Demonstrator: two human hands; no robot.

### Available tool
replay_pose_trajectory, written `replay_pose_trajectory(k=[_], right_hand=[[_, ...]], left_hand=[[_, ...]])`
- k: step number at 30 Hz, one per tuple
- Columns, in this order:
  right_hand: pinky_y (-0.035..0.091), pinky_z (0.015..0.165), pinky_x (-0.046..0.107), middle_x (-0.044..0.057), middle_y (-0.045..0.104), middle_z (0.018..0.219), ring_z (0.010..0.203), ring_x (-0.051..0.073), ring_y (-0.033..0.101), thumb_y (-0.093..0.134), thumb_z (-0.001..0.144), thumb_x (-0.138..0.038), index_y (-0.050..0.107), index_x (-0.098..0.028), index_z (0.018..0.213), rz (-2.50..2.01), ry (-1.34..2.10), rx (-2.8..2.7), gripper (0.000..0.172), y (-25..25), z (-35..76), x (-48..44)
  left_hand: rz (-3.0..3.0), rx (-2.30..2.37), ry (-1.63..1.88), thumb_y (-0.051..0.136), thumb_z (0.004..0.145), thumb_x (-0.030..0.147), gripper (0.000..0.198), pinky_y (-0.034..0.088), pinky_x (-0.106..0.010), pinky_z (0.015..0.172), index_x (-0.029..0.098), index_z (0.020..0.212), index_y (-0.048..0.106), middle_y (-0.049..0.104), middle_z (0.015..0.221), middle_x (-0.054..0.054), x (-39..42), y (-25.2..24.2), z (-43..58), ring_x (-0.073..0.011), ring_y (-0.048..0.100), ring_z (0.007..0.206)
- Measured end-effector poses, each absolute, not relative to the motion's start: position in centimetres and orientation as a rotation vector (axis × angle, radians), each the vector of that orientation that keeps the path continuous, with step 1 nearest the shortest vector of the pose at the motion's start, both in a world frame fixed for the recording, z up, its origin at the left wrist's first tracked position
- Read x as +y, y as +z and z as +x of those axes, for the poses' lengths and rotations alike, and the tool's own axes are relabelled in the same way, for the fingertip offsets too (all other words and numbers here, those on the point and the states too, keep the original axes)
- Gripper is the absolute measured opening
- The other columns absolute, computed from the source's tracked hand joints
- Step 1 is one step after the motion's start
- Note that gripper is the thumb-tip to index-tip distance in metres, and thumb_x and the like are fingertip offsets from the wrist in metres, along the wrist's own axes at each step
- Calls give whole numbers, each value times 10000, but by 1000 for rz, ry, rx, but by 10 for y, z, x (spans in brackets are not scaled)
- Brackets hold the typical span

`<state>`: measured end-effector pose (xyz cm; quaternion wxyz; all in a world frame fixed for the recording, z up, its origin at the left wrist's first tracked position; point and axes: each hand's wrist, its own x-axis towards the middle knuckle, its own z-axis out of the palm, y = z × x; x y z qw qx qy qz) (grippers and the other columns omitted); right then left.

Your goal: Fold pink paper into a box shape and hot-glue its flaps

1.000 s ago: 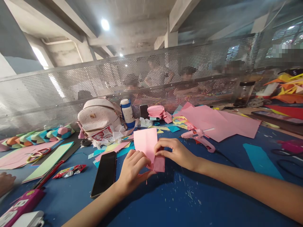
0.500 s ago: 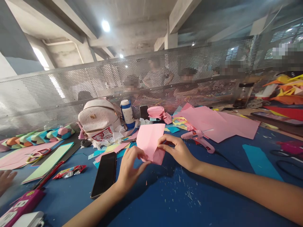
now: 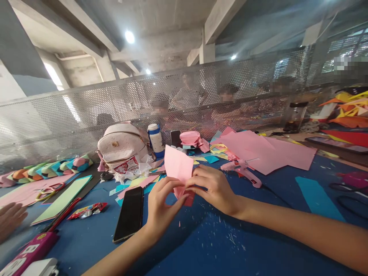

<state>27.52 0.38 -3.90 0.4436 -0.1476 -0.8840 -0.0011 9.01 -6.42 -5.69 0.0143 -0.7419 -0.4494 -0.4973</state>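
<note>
A folded pink paper sheet (image 3: 178,165) stands tilted above the blue table (image 3: 218,245), held at its lower end by both hands. My left hand (image 3: 161,205) pinches the paper's bottom left with fingers closed on it. My right hand (image 3: 214,188) grips the bottom right, thumb and fingers pressed over the fold. The paper's lower edge is partly hidden behind my fingers. A black phone (image 3: 130,214) lies flat just left of my left hand. A pink glue gun (image 3: 243,170) rests to the right, beyond my right hand.
A pink backpack (image 3: 120,145), a white and blue bottle (image 3: 155,140), loose pink sheets (image 3: 267,149) and paper scraps lie at the back. Scissors (image 3: 46,190) and coloured strips sit left. Another person's hand (image 3: 10,218) is at the left edge. People sit behind a perforated metal screen (image 3: 86,111).
The pink paper has been lifted and turned, with its top corner now pointing up-left. Both hands have come closer together at its lower end. The other person's hand at left has moved further in.
</note>
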Motion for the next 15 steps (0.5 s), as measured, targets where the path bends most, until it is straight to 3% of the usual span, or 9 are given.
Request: replay_pose_trajectory(k=[3, 6, 10, 15], right_hand=[[351, 640, 304, 6, 663, 733, 697, 161, 533, 569, 929, -255, 695, -246, 862, -318, -285, -2149, 144, -36, 271, 3], [369, 660, 312, 2, 695, 803, 727, 158, 568, 550, 936, -229, 664, -251, 942, -244, -392, -2154, 117, -32, 268, 3], [432, 716, 295, 25, 694, 928, 792, 146, 609, 527, 943, -266, 546, -213, 1069, -181, -59, -2162, 138, -29, 271, 4], [432, 736, 312, 50, 678, 913, 828, 167, 608, 433, 965, -307, 560, -195, 1001, -214, 105, -2272, 173, -32, 285, 4]], left_hand=[[-2320, -1370, -1610, 661, 846, 252, 36, 455, -282, 668, 216, 848, 666, 650, 810, -14, -64, -52, 87, -155, 575, 727], [-2308, -1352, -1683, 648, 853, 224, 57, 429, -244, 583, 208, 803, 672, 624, 734, -1, -63, -51, 83, -129, 551, 656], [-2285, -1410, -1812, 646, 846, 203, 72, 417, -228, 540, 211, 795, 695, 635, 720, -1, -59, -58, 76, -121, 543, 633], [-2441, -1576, -2146, 669, 819, 252, 105, 502, -254, 566, 184, 742, 681, 637, 737, -20, -49, -81, 72, -144, 602, 659]])
